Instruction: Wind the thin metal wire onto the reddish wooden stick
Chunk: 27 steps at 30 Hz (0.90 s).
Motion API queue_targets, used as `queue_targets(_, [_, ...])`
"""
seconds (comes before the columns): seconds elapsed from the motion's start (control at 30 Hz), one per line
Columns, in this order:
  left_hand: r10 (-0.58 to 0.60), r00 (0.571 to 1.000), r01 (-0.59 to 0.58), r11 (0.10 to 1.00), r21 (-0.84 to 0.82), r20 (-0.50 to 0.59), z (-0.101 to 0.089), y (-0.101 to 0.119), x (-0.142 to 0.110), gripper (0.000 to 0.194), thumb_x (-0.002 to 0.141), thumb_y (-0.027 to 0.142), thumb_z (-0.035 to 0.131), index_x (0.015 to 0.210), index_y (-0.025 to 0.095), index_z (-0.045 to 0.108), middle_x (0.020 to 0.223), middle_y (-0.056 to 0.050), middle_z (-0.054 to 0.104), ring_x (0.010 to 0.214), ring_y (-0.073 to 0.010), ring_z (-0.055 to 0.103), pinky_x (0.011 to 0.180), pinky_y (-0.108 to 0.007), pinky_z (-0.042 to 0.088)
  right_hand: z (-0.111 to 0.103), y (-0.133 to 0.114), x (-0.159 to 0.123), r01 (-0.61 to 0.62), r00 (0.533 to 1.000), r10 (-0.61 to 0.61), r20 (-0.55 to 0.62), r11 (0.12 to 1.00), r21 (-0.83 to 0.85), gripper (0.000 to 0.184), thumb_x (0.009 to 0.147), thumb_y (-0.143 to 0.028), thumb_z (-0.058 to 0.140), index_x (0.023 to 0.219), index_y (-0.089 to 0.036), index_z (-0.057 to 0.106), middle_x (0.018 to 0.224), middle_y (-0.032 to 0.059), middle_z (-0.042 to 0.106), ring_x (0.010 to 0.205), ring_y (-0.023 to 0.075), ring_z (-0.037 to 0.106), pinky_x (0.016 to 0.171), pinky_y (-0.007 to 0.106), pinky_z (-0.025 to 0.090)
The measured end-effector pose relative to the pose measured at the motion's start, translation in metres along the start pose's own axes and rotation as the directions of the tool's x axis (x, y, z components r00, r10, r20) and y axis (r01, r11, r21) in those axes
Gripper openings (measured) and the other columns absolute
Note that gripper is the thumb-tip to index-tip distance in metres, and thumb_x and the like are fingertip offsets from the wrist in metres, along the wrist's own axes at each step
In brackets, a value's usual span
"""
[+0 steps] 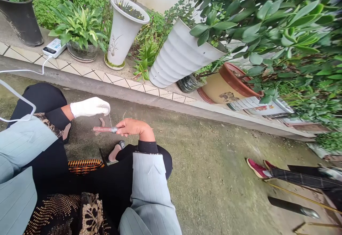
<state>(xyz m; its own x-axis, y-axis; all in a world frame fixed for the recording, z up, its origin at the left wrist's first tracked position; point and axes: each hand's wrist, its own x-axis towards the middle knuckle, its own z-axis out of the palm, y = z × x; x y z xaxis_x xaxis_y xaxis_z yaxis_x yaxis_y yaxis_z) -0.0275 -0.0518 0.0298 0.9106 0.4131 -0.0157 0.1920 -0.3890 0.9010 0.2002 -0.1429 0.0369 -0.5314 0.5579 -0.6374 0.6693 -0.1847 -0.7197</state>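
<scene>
So here's the L hand (89, 107), wearing a white glove, its fingers curling together and pinching a thin wire (110, 119) at the tips. The wire is dropping almost straight to a silvery coil (114, 129) wrapping round a brownish stick (101, 129). Below and to the right, the bare R hand (133, 127) is closing thumb and fingers on the stick's R end, right beside the coil, w/ the other end pointing L. The stick is hanging over the concrete (203, 149), in front of the sitter's knees. A forked bit (101, 121) is showing just above it, prob. part of the same piece, but it's too blurry to be sure.

Down below, a woven seat (84, 166) is peeking out btwn the dark trouser legs, and a grey shoe (121, 144) is resting on the ground. Up top, pots are lining the tiled ledge (107, 76): a flared white pot (121, 37), a ribbed one (179, 56) leaning R in view, a tan one (226, 85). A white device (55, 47) is sitting there too (cord (29, 71) trailing off L). Far R, another person's red shoes (255, 167) are showing.
</scene>
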Motion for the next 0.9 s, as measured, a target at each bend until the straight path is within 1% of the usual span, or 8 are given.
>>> queue_targets(0.07, [-0.003,1.0,0.003,1.0,-0.022,-0.012,0.001,-0.005,0.001,0.028,0.087,0.034,0.049,0.082,0.009,0.061,0.079,-0.003,0.062,0.072,-0.0125,0.051,0.071,-0.021,0.041,0.003,-0.006,-0.007,0.198,0.975,-0.212,0.064,0.965,0.173,0.023,0.076,-0.036,0.065,0.079,-0.014,0.063,0.064,-0.0023,0.056,0.054,0.0078,0.049,0.054,0.021,0.038])
queue_targets(0.23, [-0.031,0.996,0.033,0.999,-0.023,0.08,0.013,-0.008,0.005,0.029,0.088,0.036,0.046,0.08,0.012,0.06,0.07,-0.001,0.057,0.058,-0.0099,0.044,0.059,-0.02,0.037,-0.003,-0.003,-0.007,0.538,0.714,-0.213,-0.667,0.777,0.328,0.028,0.078,-0.043,0.062,0.077,-0.015,0.058,0.065,-0.0023,0.052,0.053,0.0064,0.044,0.048,0.019,0.034])
queue_targets(0.4, [0.012,0.976,-0.029,0.997,0.075,0.22,0.016,0.0,0.003,0.025,0.089,0.028,0.045,0.077,0.01,0.058,0.072,0.0,0.057,0.066,-0.01,0.045,0.064,-0.018,0.036,-0.013,0.014,0.01,0.256,0.527,0.135,-0.839,0.916,0.308,0.021,0.081,-0.036,0.055,0.087,-0.017,0.06,0.065,-0.0023,0.054,0.049,0.0071,0.042,0.046,0.019,0.032])
queue_targets(0.47, [0.065,0.971,-0.089,0.992,0.093,0.232,0.013,0.001,0.002,0.024,0.09,0.025,0.044,0.079,0.01,0.058,0.074,0.0,0.057,0.068,-0.0098,0.046,0.067,-0.017,0.036,-0.012,0.016,0.012,-0.022,0.579,0.158,-0.8,0.984,0.178,0.016,0.08,-0.029,0.057,0.087,-0.016,0.062,0.065,-0.0016,0.056,0.051,0.0077,0.044,0.049,0.02,0.033])
queue_targets(0.53, [0.092,0.979,-0.12,0.982,0.148,0.184,0.008,-0.001,0.002,0.023,0.089,0.024,0.045,0.077,0.01,0.058,0.074,0.0,0.057,0.067,-0.0094,0.046,0.068,-0.018,0.035,-0.007,0.015,0.012,-0.196,0.751,0.16,-0.64,0.98,0.014,0.011,0.079,-0.025,0.058,0.081,-0.016,0.064,0.063,-0.0011,0.057,0.052,0.0081,0.046,0.051,0.021,0.033])
queue_targets(0.63, [0.089,0.991,-0.112,0.965,0.237,0.105,0.003,-0.006,0.002,0.02,0.088,0.021,0.046,0.076,0.01,0.058,0.071,0.001,0.055,0.066,-0.0093,0.044,0.068,-0.018,0.033,0.002,0.007,0.012,-0.153,0.977,0.136,-0.163,0.983,-0.098,0.011,0.078,-0.024,0.058,0.073,-0.015,0.063,0.06,-0.0021,0.056,0.051,0.0078,0.047,0.052,0.021,0.035])
queue_targets(0.73, [0.078,0.993,-0.098,0.965,0.244,0.089,0.001,-0.013,0.004,0.02,0.087,0.02,0.045,0.076,0.01,0.058,0.072,0.0,0.056,0.067,-0.0099,0.044,0.068,-0.019,0.033,0.008,-0.003,0.011,0.03,0.994,-0.025,0.109,0.999,-0.042,0.014,0.077,-0.028,0.06,0.077,-0.015,0.064,0.061,-0.0037,0.055,0.052,0.0073,0.048,0.053,0.02,0.036])
queue_targets(0.9, [0.014,0.997,-0.025,0.989,0.146,0.075,0.011,-0.028,0.009,0.021,0.086,0.025,0.046,0.072,0.011,0.055,0.069,0.0,0.054,0.065,-0.0108,0.043,0.063,-0.019,0.034,0.007,-0.01,0.0,0.224,0.972,-0.232,0.034,0.961,0.16,0.024,0.075,-0.036,0.063,0.084,-0.014,0.065,0.064,-0.0034,0.055,0.056,0.0073,0.047,0.055,0.02,0.039])
